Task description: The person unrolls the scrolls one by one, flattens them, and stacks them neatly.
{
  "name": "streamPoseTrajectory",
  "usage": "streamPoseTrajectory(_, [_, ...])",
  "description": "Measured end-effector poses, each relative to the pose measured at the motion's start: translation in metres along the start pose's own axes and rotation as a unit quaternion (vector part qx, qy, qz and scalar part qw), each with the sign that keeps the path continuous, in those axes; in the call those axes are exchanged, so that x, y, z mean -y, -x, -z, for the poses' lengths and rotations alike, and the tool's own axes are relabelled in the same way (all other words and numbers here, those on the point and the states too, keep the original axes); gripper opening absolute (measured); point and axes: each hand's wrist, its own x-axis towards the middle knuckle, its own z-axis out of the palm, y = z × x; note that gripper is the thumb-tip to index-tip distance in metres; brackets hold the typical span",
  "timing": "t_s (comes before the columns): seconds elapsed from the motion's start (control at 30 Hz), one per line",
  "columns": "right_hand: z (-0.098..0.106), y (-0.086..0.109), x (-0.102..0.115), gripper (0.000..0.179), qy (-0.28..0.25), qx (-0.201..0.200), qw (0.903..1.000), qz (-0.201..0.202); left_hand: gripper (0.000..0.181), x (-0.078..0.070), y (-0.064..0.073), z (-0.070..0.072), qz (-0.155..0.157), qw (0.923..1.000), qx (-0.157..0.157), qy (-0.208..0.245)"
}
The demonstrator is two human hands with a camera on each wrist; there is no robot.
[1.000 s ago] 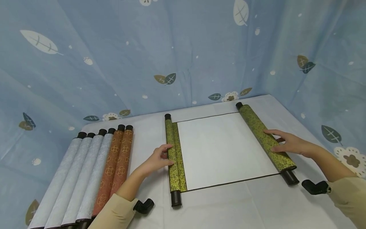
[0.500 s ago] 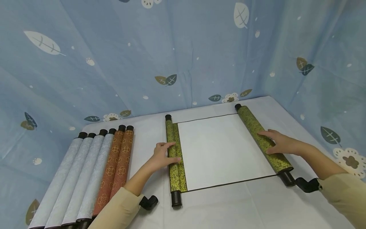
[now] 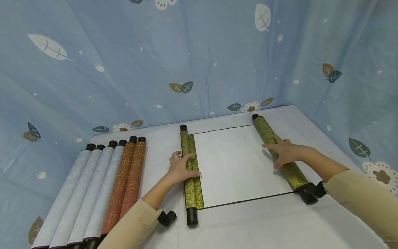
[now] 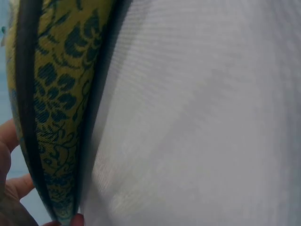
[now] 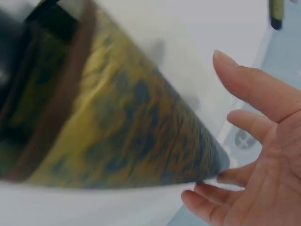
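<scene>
- My left hand (image 3: 178, 170) lies across the left roll (image 3: 187, 192) of the green scroll, thumb and forefinger spread toward the strip beside the sheet.
- My right hand (image 3: 287, 152) spans the right roll (image 3: 293, 175), one fingertip reaching over the sheet.
- Grip: apart on both sides, fingers extended; the right wrist view shows my fingertips at the roll's edge, though how firmly they press I cannot tell.
- The scroll, partly unrolled, lies on the surface (image 3: 236, 224), its white sheet (image 3: 230, 166) between the two rolls.
- The left roll is the thinner; the right one slants, its far end further left than its near end.
- A black knob (image 3: 192, 217) caps the near end of the left roll.
- Well to the left lie four pale rolls (image 3: 80, 195) and, beside them on the right, two brown rolls (image 3: 133, 174).
- My sleeves (image 3: 132, 224) are beige.
- Blue cloth (image 3: 199, 58) with printed leaves and flowers rises at the far side.
</scene>
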Motion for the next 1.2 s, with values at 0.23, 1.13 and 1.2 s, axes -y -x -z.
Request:
streamPoseTrajectory(0.23, [-0.008, -0.015, 0.0, 0.099, 0.062, -0.021, 0.9972, -0.035, 0.078, 0.001, -0.003, -0.003, 0.002, 0.9999, 0.002, -0.013])
streamPoseTrajectory(1.13, [0.002, 0.006, -0.072, 0.08, -0.102, -0.035, 0.9941, -0.011, 0.073, 0.014, 0.004, 0.012, 0.012, 0.9994, 0.026, 0.018])
streamPoseTrajectory(1.2, [0.004, 0.008, -0.075, 0.081, -0.123, -0.031, 0.9918, -0.009, 0.072, 0.015, 0.005, 0.013, 0.014, 0.9993, 0.024, 0.023])
